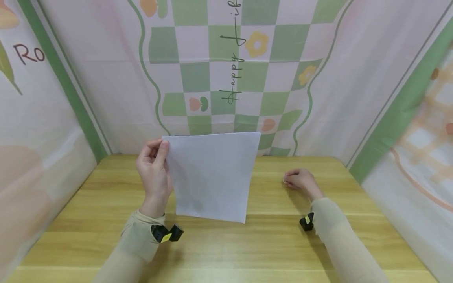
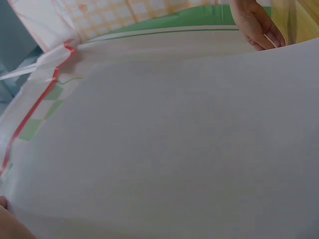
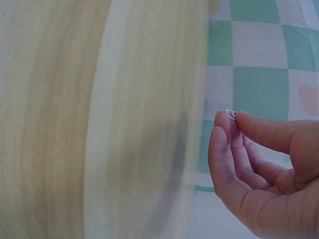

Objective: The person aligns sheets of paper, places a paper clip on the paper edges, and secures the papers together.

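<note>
At upper corner, left hand [image 1: 154, 173] pinches paper [image 1: 213, 177].

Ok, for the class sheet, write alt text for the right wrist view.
A right hand pinches a small white looped object. A wood-grain table fills the left; green-and-white checked cloth is behind.

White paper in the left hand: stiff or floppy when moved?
Probably light: the left hand holds the white paper up by one corner. Likely fairly stiff, since it hangs nearly flat from there. Probably bendable under a push, though: its edges look thin.
</note>
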The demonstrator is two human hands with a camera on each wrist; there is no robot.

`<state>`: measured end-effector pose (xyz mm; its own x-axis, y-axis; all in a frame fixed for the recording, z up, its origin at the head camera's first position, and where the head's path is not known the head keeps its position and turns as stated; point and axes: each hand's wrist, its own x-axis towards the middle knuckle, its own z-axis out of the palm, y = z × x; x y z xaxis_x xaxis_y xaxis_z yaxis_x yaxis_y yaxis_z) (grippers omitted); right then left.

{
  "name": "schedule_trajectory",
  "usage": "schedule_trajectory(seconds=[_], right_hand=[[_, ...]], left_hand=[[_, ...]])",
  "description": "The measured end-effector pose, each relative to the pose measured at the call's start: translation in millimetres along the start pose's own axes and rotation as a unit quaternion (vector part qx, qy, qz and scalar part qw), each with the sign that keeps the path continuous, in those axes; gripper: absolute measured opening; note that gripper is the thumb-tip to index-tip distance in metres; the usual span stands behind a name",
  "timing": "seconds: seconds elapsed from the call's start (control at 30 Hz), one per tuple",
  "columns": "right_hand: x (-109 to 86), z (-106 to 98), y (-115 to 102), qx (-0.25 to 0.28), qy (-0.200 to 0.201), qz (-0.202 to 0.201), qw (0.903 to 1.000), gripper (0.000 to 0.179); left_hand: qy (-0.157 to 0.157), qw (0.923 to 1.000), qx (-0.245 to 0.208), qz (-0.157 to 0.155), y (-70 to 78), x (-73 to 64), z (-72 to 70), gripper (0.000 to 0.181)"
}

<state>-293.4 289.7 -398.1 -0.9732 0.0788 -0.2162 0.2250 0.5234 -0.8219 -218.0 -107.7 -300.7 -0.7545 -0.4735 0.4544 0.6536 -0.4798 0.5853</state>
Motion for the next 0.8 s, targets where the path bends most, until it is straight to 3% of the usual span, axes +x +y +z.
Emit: schedule_trajectory(seconds=[0.43, 0.8], right_hand=[[-12.7, 3.5, -13.4, -0.013, 0.005, -0.030, 0.9995, 0.033], [-22.0, 7.5, -24.5, 0.012, -0.007, -0.056, 0.9983, 0.035]], left_hand=[[-0.005, 1.0000, 0.006, 0.004, 1.0, -0.1, -1.3, 0.005], [-0.001, 1.0000, 0.003, -0.002, 0.5, 1.0, -1.4, 0.006]])
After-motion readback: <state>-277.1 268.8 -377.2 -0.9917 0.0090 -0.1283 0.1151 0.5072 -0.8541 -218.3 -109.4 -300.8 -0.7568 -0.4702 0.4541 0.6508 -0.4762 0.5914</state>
